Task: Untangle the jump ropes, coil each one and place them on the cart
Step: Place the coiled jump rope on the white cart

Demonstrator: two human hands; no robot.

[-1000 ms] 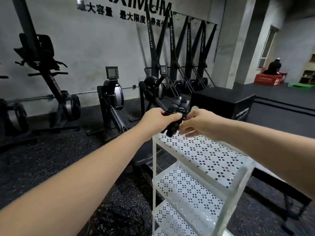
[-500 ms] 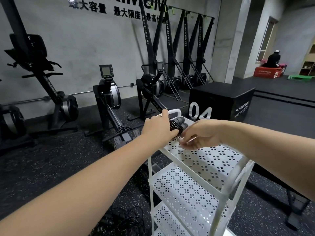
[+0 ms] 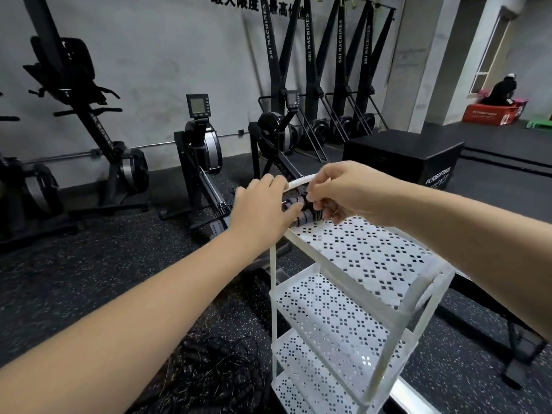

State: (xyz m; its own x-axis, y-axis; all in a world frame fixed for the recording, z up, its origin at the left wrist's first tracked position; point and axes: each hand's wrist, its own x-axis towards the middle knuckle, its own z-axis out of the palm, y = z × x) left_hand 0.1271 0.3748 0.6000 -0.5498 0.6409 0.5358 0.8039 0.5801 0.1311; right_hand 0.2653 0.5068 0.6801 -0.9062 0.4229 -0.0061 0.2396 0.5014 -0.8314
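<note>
A coiled black jump rope (image 3: 302, 213) with dark grey handles lies at the far end of the white cart's top shelf (image 3: 370, 252), just under the curved cart handle. My left hand (image 3: 263, 209) grips the bundle from the left, thumb over the handles. My right hand (image 3: 340, 189) reaches in from the right, its curled fingers pinching the same bundle. Much of the rope is hidden behind both hands. A tangle of black jump ropes (image 3: 222, 372) lies on the floor left of the cart's base.
The cart has two lower perforated shelves (image 3: 328, 321). Rowing machines (image 3: 203, 150) and ski machines (image 3: 301, 73) line the wall behind. A black plyo box (image 3: 412, 162) stands beyond the cart. A person sits far right by a red box (image 3: 493, 115).
Both hands have brought the coiled rope down from above the cart onto the far end of the top shelf. The view has tilted downward.
</note>
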